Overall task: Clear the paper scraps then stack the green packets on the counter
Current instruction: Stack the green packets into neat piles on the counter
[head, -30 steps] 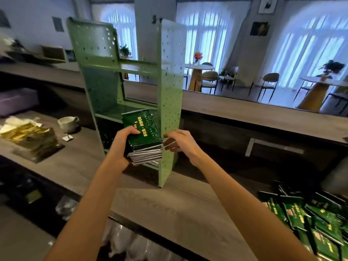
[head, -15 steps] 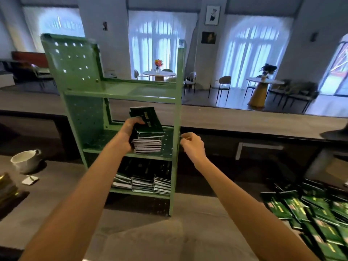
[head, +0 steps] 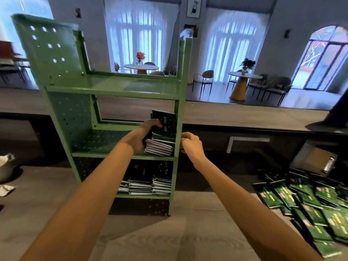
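left hand [head: 144,136]: wraps the left side of a stack of green packets [head: 162,140] on the middle shelf of the green rack [head: 113,95], thumb on top.
right hand [head: 190,145]: curled loosely just outside the rack's right post, beside the stack; whether it pinches anything, i cannot tell.
stack: sits at the right end of the shelf, tight to the post, top packet tipped up toward the back.
key relation: the stack lies straight ahead between both hands, long axis running away from the person; the left hand is on it, the post separates the right.
loose packets [head: 308,208]: scattered on the counter [head: 47,194] far right, nearer the right arm.
lower shelf: three stacks already placed.
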Motion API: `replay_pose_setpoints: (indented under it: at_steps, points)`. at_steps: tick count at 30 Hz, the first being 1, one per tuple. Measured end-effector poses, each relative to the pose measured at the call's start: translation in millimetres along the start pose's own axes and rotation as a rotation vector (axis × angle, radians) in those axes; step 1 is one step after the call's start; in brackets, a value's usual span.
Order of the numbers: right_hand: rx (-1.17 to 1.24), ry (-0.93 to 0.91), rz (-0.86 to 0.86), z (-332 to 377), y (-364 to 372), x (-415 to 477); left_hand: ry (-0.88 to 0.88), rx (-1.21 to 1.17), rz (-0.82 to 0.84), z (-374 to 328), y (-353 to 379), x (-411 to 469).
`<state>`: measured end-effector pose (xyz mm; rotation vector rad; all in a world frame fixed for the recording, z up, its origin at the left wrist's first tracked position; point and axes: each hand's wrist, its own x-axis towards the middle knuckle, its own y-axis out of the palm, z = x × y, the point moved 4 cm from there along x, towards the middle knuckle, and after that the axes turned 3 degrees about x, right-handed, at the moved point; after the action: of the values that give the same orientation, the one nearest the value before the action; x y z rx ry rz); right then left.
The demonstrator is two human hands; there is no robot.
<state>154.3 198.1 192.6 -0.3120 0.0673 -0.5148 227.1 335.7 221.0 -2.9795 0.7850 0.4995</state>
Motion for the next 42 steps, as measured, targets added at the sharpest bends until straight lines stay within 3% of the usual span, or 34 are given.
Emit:
replay_pose_setpoints:
  at_steps: [10,17,23,30,33,36,39,42]
  points:
    - [0.015,-0.007,0.015,-3.5,0.6,2.7,0.084,-0.053,-0.004,3.3,-1.3,0.2]
    - [0.033,-0.006,0.025,-4.3,1.5,3.5,0.088,-0.198,0.162,8.2,14.4,-11.0]
    - [0.016,0.005,0.049,-5.4,1.3,3.6,0.052,-0.221,0.123,10.3,15.9,-12.8]
    - [0.020,-0.001,0.070,-5.5,-0.6,-4.0,0.071,-0.168,-0.049,9.6,18.3,-23.8]
    - [0.003,-0.016,0.075,-6.8,-6.1,-9.2,0.198,0.084,-0.369,5.6,11.4,-39.1]
    - [-0.033,-0.035,0.035,-12.2,-17.4,-20.1,0.504,0.333,-0.631,2.3,8.3,-63.7]
    - [-0.121,-0.087,-0.029,-22.7,-34.4,-34.8,0.773,0.528,-0.757,14.4,21.4,-86.1]
    - [-0.216,-0.126,-0.056,-40.9,-53.9,-51.4,0.944,0.638,-0.737,30.3,52.2,-102.3]
